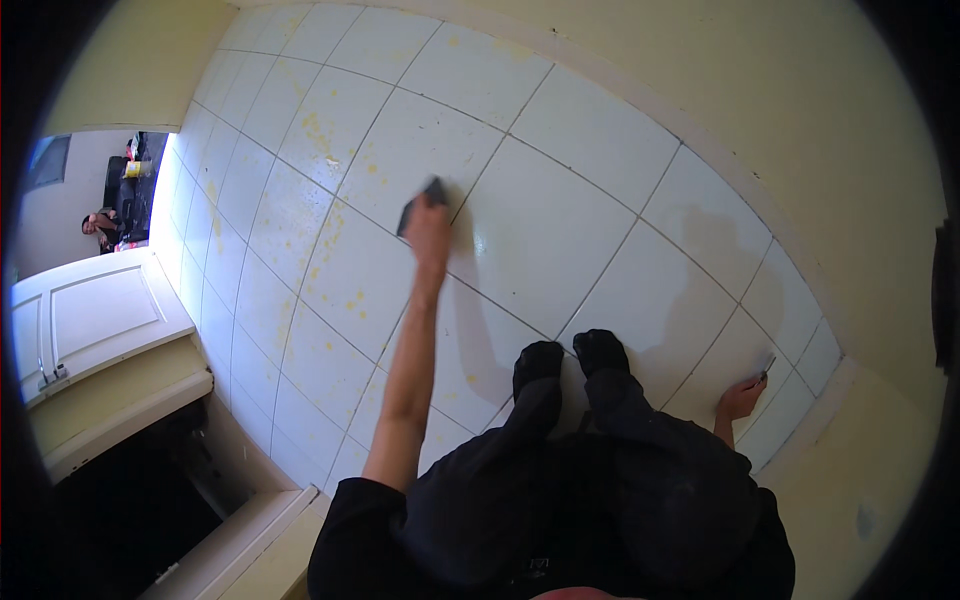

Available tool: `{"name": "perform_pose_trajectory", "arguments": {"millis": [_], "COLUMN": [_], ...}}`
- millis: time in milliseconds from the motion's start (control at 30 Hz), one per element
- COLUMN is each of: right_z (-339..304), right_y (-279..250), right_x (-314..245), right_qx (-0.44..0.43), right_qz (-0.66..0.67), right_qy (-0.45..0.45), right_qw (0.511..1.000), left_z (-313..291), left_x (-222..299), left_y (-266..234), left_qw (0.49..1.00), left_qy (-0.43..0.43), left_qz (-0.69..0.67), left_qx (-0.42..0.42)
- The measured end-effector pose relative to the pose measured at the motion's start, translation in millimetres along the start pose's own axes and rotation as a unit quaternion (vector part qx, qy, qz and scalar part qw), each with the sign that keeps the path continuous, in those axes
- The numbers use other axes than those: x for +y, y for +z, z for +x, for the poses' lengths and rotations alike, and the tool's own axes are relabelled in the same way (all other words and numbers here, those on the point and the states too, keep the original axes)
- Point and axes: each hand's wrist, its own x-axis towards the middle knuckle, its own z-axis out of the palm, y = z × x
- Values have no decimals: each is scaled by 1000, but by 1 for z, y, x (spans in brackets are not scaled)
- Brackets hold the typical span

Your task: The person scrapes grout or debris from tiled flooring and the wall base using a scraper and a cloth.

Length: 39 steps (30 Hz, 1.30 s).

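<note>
White glazed floor tiles (560, 220), speckled yellow toward the door-side edge, carry the dark flat pad (420, 203) clamped in the left hand (430, 228), arm extended for reach, while the right hand (740, 398), closed on a small tool (765, 368), braces near the wall edge.

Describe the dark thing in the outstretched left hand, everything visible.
The dark pad is small, flat and near black, roughly rectangular, tilted with one corner up. Its material cannot be told. The left hand grips its lower edge at full arm's reach and presses it on the white tiled floor, beside yellow specks.
</note>
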Motion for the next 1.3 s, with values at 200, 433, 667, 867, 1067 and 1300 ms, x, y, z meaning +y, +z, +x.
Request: {"name": "perform_pose_trajectory", "arguments": {"millis": [200,433,667,867,1067,1300], "right_z": [6,3,3,6,7,-9], "right_y": [0,2,3,7,10,9], "right_x": [2,2,3,7,17,-71], "right_qx": [10,6,5,21,62,-75], "right_qz": [-8,5,15,27,105,280], "right_qy": [7,12,11,-7,3,15], "right_qw": [1000,1000,1000,999,993,957], "left_z": [54,-11,10,85,106,-4], "left_x": [12,178,227,129,70,204], "left_y": [-79,-13,37,44,20,21], "left_qw": [994,917,909,989,993,831], "left_qy": [-44,280,326,68,26,456], "left_qz": [-99,-243,-219,-111,-106,-253], "left_qx": [27,-148,-140,-77,-35,-193]}}
